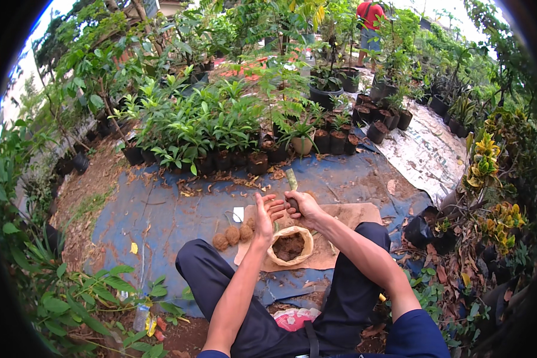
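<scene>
Above the bag, my right hand [303, 207] is closed around a thick, pale green stem cutting [291, 178], which points up and away from me. A dark brown lump, seemingly soil, shows at the cutting's lower end between the fingers. My left hand [267, 212] is raised just to the left, its fingers apart and palm turned toward the right hand, holding nothing. Below both hands stands a tan bag [273, 255] with a rolled rim, holding loose brown soil or fibre [290, 243]. Several round, brown fibrous balls [221, 241] sit left of my left hand.
A brown cardboard sheet [364, 213] lies under the bag on a worn blue tarp [155, 221]. Beside the balls is a white card [238, 214]. Potted plants [221, 156] line the far edge. A person in a red top [370, 17] stands in the background.
</scene>
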### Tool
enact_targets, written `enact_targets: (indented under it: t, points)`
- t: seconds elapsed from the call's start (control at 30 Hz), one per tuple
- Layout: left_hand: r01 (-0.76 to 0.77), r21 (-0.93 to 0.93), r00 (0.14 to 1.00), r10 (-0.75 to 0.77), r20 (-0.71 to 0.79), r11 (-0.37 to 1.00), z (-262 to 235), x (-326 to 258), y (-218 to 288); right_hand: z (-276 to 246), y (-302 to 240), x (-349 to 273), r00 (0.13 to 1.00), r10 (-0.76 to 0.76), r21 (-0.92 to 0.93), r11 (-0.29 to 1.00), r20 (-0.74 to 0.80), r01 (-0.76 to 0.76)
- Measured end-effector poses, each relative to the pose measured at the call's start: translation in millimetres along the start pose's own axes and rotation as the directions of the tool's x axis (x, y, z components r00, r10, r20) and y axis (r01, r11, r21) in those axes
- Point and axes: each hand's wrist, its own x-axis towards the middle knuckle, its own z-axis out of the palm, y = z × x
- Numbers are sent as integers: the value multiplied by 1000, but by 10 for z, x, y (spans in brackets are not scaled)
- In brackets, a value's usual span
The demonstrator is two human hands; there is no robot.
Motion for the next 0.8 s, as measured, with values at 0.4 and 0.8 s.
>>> enact_targets:
  t: [0.4,0.8]
  points:
    - [-33,-31,999,32,-19,999,-45,24,-14,120,-79,-139,979,-130,114,987,158,113]
    - [18,-203,994,-40,-107,979,-84,-6,19,-18,-112,-89,996,-28,23,999,88,26]
